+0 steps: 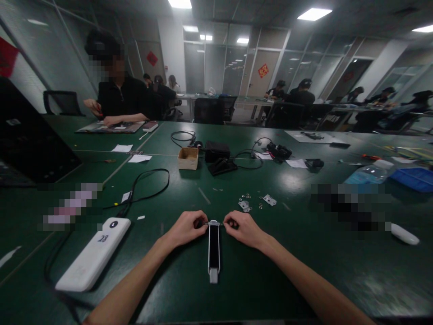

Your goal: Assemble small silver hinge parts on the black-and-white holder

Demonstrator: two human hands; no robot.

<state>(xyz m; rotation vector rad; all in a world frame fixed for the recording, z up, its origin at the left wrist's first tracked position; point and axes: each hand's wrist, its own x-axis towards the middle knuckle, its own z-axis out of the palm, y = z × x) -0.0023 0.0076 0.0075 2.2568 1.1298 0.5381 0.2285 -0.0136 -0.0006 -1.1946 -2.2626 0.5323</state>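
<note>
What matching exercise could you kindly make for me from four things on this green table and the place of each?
Things
1. White slab marked 28
2. Small open box
3. Blue tray
4. Dark strip in a pale frame

Places
A. Near the right edge of the view, beside a bottle
B. Between the left hand and right hand
C. Beyond the hands, left of a black box
D. Left of the left forearm

Right pairs: 1-D; 2-C; 3-A; 4-B
</note>
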